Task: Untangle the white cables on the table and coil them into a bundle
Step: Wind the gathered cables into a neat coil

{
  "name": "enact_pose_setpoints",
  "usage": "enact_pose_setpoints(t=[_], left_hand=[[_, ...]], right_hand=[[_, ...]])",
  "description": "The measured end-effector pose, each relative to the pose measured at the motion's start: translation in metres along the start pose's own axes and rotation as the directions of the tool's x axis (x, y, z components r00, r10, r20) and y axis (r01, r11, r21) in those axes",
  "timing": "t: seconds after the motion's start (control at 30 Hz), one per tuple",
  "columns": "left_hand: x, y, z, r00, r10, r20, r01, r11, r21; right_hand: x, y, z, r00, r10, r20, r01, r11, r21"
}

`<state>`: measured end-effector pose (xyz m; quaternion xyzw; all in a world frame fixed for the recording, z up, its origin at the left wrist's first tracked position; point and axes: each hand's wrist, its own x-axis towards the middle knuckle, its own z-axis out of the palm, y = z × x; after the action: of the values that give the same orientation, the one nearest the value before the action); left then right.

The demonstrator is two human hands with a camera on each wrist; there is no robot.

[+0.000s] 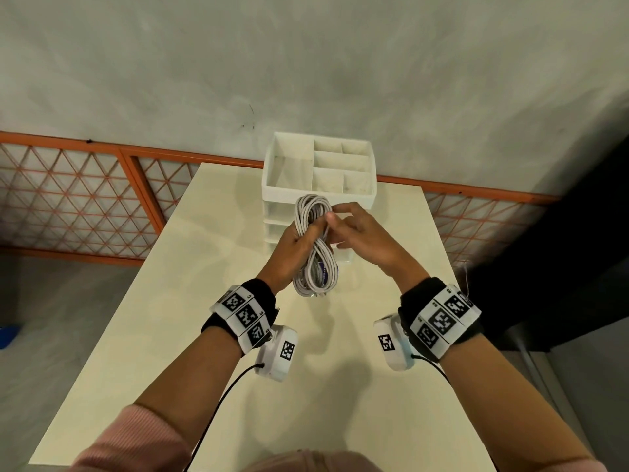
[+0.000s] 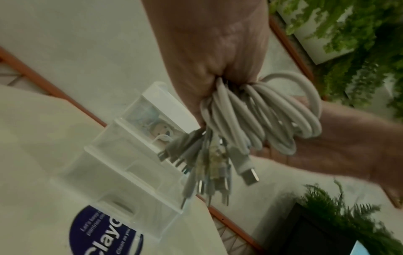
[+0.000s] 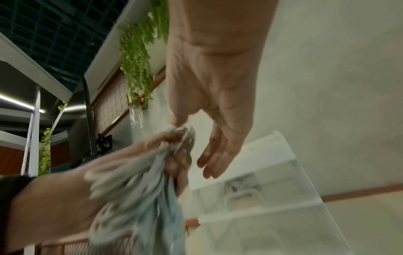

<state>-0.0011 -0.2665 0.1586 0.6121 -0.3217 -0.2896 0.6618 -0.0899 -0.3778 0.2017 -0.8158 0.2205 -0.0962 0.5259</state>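
The white cables (image 1: 316, 267) form a coiled figure-eight bundle held in the air above the cream table (image 1: 190, 301). My left hand (image 1: 299, 240) grips the bundle round its middle. In the left wrist view the cables (image 2: 261, 112) hang from my left hand (image 2: 218, 51), and several plug ends (image 2: 248, 174) dangle below. My right hand (image 1: 357, 233) is just right of the bundle; its thumb touches the upper loop while the other fingers stay fairly straight and apart. The right wrist view, blurred, shows that right hand (image 3: 218, 77) above the cables (image 3: 135, 186) and my left hand (image 3: 54, 198).
A white drawer organiser (image 1: 289, 194) with open top compartments stands at the table's far edge, right behind my hands; its clear drawers (image 2: 130, 172) hold small items. An orange lattice fence (image 1: 68, 199) runs behind the table. Something dark (image 1: 578, 250) stands at the right.
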Motion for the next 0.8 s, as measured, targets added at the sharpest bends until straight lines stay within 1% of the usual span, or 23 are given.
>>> enact_pose_setpoints(t=[0.03, 0.07, 0.13, 0.2, 0.23, 0.33, 0.4, 0.47, 0.53, 0.63, 0.8], left_hand=[[0.001, 0.0, 0.001, 1.0, 0.0, 0.0, 0.0, 0.999, -0.054], [0.003, 0.001, 0.001, 1.0, -0.001, 0.002, 0.002, 0.994, -0.108], [0.005, 0.004, 0.004, 1.0, -0.014, 0.005, 0.015, 0.975, -0.223], [0.008, 0.006, 0.005, 0.999, -0.042, 0.013, 0.044, 0.956, -0.291], [0.008, 0.008, 0.007, 0.998, -0.051, 0.022, 0.055, 0.956, -0.289], [0.005, 0.016, 0.01, 0.995, -0.061, 0.078, 0.082, 0.95, -0.302], [0.004, 0.02, 0.012, 0.993, -0.057, 0.104, 0.089, 0.934, -0.345], [0.004, 0.021, 0.011, 0.99, -0.036, 0.137, 0.083, 0.933, -0.35], [0.004, 0.022, 0.007, 0.983, -0.023, 0.185, 0.081, 0.947, -0.312], [0.004, 0.023, 0.003, 0.969, -0.033, 0.246, 0.102, 0.957, -0.272], [0.001, 0.02, 0.005, 0.967, -0.031, 0.251, 0.11, 0.945, -0.308]], right_hand=[[-0.002, 0.005, 0.004, 0.999, 0.054, 0.005, -0.054, 0.997, 0.059], [-0.003, 0.011, 0.008, 0.994, 0.105, 0.041, -0.109, 0.988, 0.108], [-0.006, 0.019, 0.017, 0.972, 0.158, 0.173, -0.199, 0.947, 0.253], [-0.003, 0.027, 0.023, 0.954, 0.123, 0.274, -0.226, 0.894, 0.387], [-0.004, 0.026, 0.024, 0.948, 0.095, 0.303, -0.219, 0.887, 0.407], [-0.01, 0.012, 0.019, 0.921, 0.053, 0.386, -0.206, 0.908, 0.365], [-0.012, 0.007, 0.012, 0.9, 0.067, 0.43, -0.224, 0.919, 0.325], [-0.011, 0.005, 0.009, 0.886, 0.082, 0.455, -0.221, 0.94, 0.259], [-0.01, 0.004, 0.009, 0.889, 0.1, 0.447, -0.199, 0.963, 0.18], [-0.011, 0.003, 0.009, 0.909, 0.117, 0.4, -0.183, 0.974, 0.132], [-0.009, 0.008, 0.012, 0.911, 0.153, 0.383, -0.207, 0.973, 0.104]])
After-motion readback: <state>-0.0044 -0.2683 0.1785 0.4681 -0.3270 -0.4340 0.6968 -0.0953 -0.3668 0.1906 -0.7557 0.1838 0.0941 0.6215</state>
